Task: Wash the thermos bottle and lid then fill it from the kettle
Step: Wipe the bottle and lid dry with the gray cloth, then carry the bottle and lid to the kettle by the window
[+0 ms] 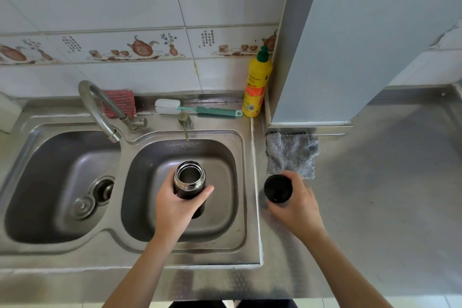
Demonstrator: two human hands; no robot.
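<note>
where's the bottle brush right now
In the head view the bottle brush lies on the ledge behind the right sink basin, between the faucet and the yellow detergent bottle.

single head view, wide-angle, looks steeply down and forward, close over double sink (240, 147), tiled wall (125, 7) at top

left grip (175, 205) round open thermos (190, 182) over right basin (240, 157), right grip (297, 202) holding lid (278, 188)
</note>
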